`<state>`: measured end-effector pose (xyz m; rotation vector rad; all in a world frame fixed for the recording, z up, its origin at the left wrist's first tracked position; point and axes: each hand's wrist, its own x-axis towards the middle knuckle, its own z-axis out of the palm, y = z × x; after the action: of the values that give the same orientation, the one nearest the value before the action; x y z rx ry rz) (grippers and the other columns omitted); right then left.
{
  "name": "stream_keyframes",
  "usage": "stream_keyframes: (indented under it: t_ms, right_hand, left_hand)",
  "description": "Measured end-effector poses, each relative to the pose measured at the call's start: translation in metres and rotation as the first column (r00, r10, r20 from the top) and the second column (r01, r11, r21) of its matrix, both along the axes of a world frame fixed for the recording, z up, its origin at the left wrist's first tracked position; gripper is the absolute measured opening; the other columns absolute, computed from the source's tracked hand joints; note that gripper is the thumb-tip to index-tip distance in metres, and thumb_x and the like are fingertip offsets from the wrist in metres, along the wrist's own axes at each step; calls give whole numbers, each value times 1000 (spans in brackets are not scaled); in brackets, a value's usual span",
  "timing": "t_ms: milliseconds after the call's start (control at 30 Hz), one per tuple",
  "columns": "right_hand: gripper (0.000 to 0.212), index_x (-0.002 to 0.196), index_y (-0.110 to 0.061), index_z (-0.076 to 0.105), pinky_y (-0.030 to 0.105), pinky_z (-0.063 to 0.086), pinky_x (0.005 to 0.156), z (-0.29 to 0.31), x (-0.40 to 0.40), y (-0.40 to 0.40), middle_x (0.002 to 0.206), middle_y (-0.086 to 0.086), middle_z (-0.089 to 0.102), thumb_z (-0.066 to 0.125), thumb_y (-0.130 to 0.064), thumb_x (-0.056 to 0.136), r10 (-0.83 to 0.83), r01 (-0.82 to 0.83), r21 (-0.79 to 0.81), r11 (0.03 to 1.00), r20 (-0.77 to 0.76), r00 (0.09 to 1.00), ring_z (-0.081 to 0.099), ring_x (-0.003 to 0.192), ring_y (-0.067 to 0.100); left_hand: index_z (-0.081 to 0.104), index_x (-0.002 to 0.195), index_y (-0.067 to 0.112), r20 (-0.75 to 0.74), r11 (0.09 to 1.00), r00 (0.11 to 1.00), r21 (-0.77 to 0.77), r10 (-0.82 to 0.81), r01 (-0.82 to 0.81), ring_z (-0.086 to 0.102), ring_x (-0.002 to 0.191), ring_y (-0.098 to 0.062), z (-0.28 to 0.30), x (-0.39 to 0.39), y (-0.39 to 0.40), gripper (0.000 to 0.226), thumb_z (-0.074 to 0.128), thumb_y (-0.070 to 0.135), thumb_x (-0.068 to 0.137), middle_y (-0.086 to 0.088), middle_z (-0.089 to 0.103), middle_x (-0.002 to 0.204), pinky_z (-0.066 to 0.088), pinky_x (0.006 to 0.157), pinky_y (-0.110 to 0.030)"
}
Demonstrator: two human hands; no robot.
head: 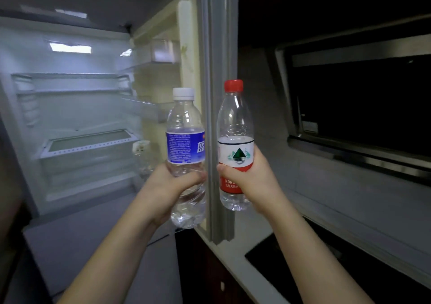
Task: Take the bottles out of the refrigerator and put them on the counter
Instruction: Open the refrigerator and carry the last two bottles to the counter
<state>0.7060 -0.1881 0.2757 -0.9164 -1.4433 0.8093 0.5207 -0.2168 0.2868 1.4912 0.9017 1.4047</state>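
Two bottles out of the fridge, both held up beside the door edge.

The left hand [177, 182] gripped the blue-labelled bottle [185, 149] low, fingers wrapped round it; the right hand [251, 175] clasped the red-capped bottle [235, 145], which read "NON…" above a green mountain logo. Best carried upright, rightward to the table [231, 254], bases down first. The blue label's print was too small to read.

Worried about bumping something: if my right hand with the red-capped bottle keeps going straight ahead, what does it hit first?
Probably the grey edge of the open fridge door, just left of the red-capped bottle that the right hand grips. Depth is unclear; it may pass beside it.
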Motion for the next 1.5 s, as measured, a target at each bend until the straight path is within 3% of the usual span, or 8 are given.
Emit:
stream_keyframes:
  t_ms: [167, 267, 467, 667, 867, 1000, 1233, 1500]
  right_hand:
    - [53, 113, -36, 56, 20, 54, 74, -4, 57, -24, 102, -14, 72, 85, -21, 71, -122, 122, -4, 992, 5, 992, 69, 89, -1]
    - [52, 113, -35, 56, 19, 53, 72, -5, 87, -41, 101, -14, 72, 84, -20, 72, -200, 200, -4, 980, -4, 980, 69, 89, 0]
    - [53, 116, -31, 57, 35, 57, 84, -8, 141, -78, 104, -8, 73, 84, -19, 71, -375, 374, -8, 927, -6, 927, 71, 94, 9]
    - [49, 106, -37, 58, 17, 54, 66, -11, 183, -127, 97, -15, 73, 82, -29, 64, -575, 575, 4, 818, -1, 818, 71, 87, 5]
    - [49, 106, -37, 56, 20, 55, 69, -21, 217, -196, 98, -13, 73, 81, -32, 64, -771, 771, 8, 636, 18, 636, 71, 87, 6]
    - [47, 106, -32, 57, 21, 55, 68, -27, 238, -248, 95, -10, 73, 81, -32, 65, -861, 861, -12, 509, 11, 509, 71, 86, 7]
    - [44, 105, -29, 58, 11, 52, 62, -38, 262, -342, 90, -14, 73, 81, -26, 67, -955, 955, -9, 297, -2, 297, 71, 79, 3]
    - [48, 114, -20, 59, 30, 58, 79, -53, 313, -479, 99, 0, 74, 83, -15, 74, -996, 994, -58, 93, 8, 94, 72, 89, 13]
  left_hand:
    - [74, 90, 7, -15, 996, 996, 1, -90, 90, 71, 80, -26, -1, 59, 0, 28, 76, 14, 63, -18, 74, 91, 58, 68, -30]
    - [72, 84, 6, -32, 986, 985, -15, -167, 166, 68, 74, -24, -2, 91, 3, 24, 77, 14, 63, -16, 72, 83, 56, 70, -33]
    - [71, 78, 13, -2, 935, 935, -26, -355, 355, 66, 64, -15, -1, 156, 6, 17, 71, -4, 79, -4, 70, 70, 54, 58, -22]
    - [71, 87, 9, 6, 840, 841, -54, -541, 541, 70, 68, -15, 1, 215, -1, 13, 73, 0, 79, -2, 73, 74, 54, 56, -25]
    - [69, 80, 16, 22, 679, 680, -43, -733, 733, 69, 65, -10, -4, 275, -27, 14, 75, 4, 78, 4, 72, 71, 52, 54, -21]
    - [67, 92, 14, 37, 536, 539, -68, -841, 841, 70, 65, -8, -16, 317, -62, 17, 75, 5, 79, 7, 72, 74, 53, 54, -21]
    - [69, 88, 10, -31, 328, 327, -15, -945, 945, 70, 68, -9, -26, 382, -143, 13, 73, 1, 79, 2, 74, 74, 53, 59, -18]
    - [71, 84, 14, -41, 134, 133, -44, -990, 990, 71, 70, -13, -39, 470, -266, 17, 80, 10, 71, -2, 75, 77, 54, 59, -20]
